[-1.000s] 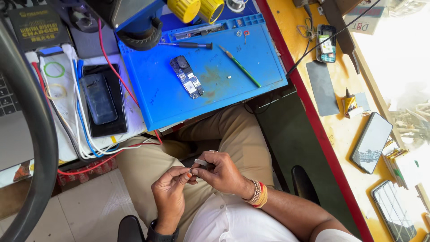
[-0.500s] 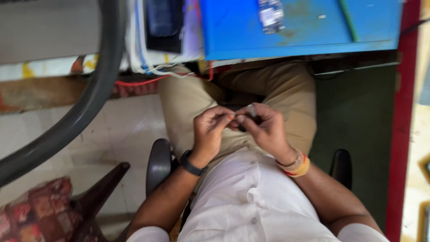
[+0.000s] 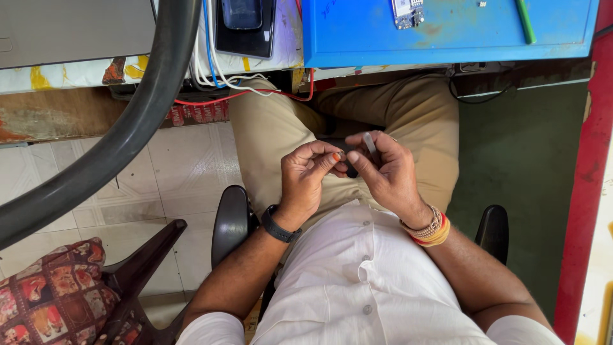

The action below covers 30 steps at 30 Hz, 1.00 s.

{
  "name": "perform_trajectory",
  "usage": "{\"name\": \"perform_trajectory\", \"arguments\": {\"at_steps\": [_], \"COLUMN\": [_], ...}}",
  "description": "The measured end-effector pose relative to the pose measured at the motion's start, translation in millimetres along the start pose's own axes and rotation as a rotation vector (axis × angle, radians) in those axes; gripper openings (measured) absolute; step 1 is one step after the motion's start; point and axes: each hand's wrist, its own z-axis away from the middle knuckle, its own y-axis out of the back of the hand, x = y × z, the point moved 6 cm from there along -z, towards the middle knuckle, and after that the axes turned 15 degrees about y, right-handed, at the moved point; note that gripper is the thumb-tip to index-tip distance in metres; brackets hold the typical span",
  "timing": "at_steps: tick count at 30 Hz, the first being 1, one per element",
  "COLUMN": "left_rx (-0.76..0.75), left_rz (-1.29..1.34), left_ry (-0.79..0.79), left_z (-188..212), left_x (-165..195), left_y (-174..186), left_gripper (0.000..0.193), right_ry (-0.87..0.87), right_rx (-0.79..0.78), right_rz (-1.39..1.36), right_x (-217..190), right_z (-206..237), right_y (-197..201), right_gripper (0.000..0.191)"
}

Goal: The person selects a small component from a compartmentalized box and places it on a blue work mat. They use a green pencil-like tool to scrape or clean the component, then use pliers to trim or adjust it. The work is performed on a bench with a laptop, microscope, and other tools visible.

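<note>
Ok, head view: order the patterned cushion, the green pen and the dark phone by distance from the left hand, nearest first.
From the left hand:
1. Dark phone, up on the bench, just left of straight ahead.
2. Patterned cushion, lower left corner.
3. Green pen, far upper right on the blue mat.

hands: the left hand [image 3: 306, 176] and right hand [image 3: 386, 176] meet over the lap, fingertips touching, below the table edge
small part: pinched between both hands, a thin strip [image 3: 370, 143] standing up from the right hand's fingers
mat [image 3: 447, 38]: on the table, straight ahead of the hands
circuit board [image 3: 407, 9]: on the mat, near its far edge
pen [image 3: 525, 19]: on the mat, right of the circuit board
phone [image 3: 246, 25]: on the table, left of the mat
cables [image 3: 255, 89]: hang off the table edge below the phone
cushion [image 3: 54, 291]: on the floor, far left of the chair
</note>
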Motion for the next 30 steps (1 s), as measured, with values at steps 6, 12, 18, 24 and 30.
{"name": "perform_trajectory", "arguments": {"at_steps": [6, 12, 18, 24, 30], "left_rx": [0.024, -0.033, -0.049, -0.121, -0.013], "left_rz": [0.04, 0.081, 0.007, -0.063, -0.356], "left_ry": [0.029, 0.063, 0.064, 0.038, 0.268], "left_z": [-2, -1, 3, -13, -44], "left_x": [2, 27, 51, 60, 56], "left_y": [-3, -28, -62, -66, -66], "left_gripper": [0.006, 0.009, 0.011, 0.014, 0.012], "right_ry": [0.377, 0.496, 0.447, 0.414, 0.449], "right_rx": [0.161, 0.512, 0.483, 0.349, 0.666], "right_rz": [0.377, 0.906, 1.064, 1.038, 1.06], "right_x": [-53, -99, -82, -83, -171], "right_z": [-32, -74, -135, -165, -202], "right_y": [58, 170, 220, 220, 279], "right_gripper": [0.023, 0.019, 0.007, 0.01, 0.013]}}
